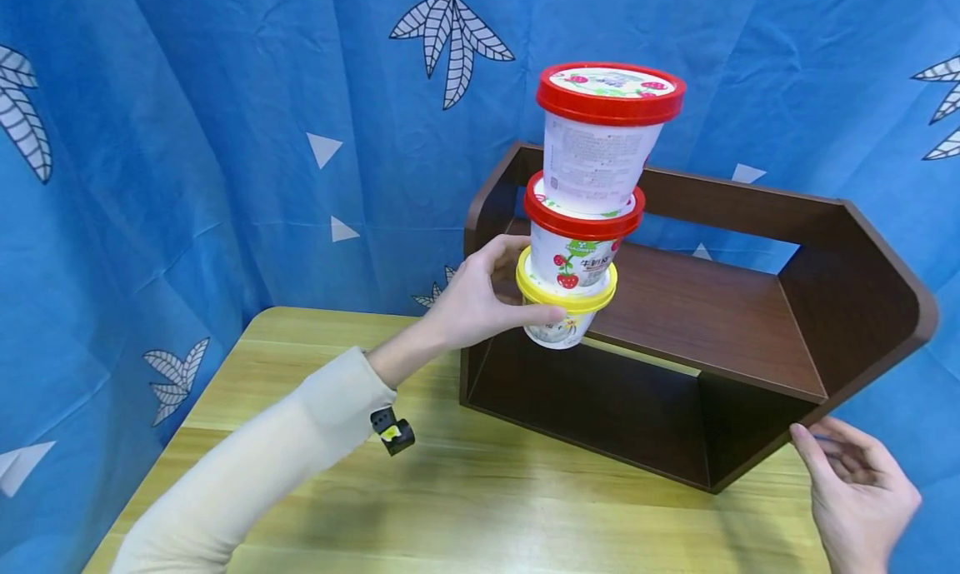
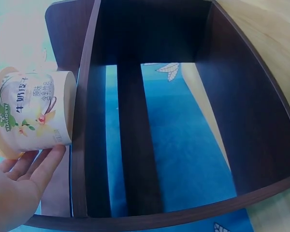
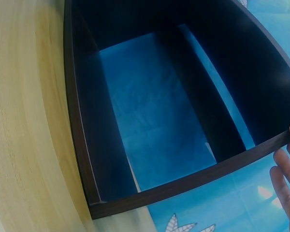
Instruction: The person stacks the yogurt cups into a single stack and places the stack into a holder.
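My left hand (image 1: 487, 299) grips a small white tub with a yellow lid (image 1: 566, 295), thumb across its front and fingers behind. On that tub stands a red-lidded tub with strawberry prints (image 1: 573, 253), and a larger red-lidded tub (image 1: 600, 162) tops the stack. The stack leans slightly, in front of a dark brown two-tier shelf (image 1: 720, 307). In the left wrist view, the base of the held tub (image 2: 34, 111) overlaps the middle board's front edge. At the shelf's right side, my right hand (image 1: 858, 482) pinches the side panel's edge between thumb and fingers.
The shelf stands at an angle on a light wooden table (image 1: 420, 507). Behind it hangs a blue curtain (image 1: 247, 141) with leaf prints and white triangles. A small black device (image 1: 392, 431) is strapped at the left cuff.
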`<state>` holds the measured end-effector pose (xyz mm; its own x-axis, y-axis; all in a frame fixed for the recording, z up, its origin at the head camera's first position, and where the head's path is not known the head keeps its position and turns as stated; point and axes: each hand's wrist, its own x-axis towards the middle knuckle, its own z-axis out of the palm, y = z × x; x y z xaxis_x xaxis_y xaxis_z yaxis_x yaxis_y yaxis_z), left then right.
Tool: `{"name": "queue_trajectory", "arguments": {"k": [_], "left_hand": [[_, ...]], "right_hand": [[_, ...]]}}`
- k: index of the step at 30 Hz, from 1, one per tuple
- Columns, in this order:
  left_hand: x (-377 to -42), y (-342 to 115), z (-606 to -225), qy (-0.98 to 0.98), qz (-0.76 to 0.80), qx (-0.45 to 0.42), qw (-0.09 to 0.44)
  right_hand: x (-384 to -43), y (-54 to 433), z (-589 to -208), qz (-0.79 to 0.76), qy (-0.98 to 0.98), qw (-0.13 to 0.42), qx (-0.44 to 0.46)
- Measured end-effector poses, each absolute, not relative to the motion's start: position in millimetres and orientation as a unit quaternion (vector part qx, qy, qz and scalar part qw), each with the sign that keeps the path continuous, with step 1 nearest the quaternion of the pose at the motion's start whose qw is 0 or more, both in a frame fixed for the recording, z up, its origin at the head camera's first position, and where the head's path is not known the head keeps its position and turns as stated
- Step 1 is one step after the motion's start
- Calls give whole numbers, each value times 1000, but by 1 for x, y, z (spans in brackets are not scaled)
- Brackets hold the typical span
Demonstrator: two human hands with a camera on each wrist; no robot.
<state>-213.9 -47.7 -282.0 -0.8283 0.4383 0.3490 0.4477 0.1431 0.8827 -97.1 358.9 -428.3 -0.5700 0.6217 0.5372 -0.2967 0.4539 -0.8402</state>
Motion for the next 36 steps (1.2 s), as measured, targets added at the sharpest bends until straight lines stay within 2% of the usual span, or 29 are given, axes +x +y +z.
{"name": "queue_trajectory", "arguments": {"k": [5, 14, 36], "left_hand": [[-220, -43, -284, -755, -580, -307, 8], [-233, -33, -285, -757, -571, -316, 25], [-254, -15, -286, -777, -548, -307, 34]], "right_hand": [[-99, 360, -429, 540, -702, 452, -108], [-99, 359, -427, 500, -730, 451, -119], [-103, 361, -429, 528, -711, 450, -115]]}}
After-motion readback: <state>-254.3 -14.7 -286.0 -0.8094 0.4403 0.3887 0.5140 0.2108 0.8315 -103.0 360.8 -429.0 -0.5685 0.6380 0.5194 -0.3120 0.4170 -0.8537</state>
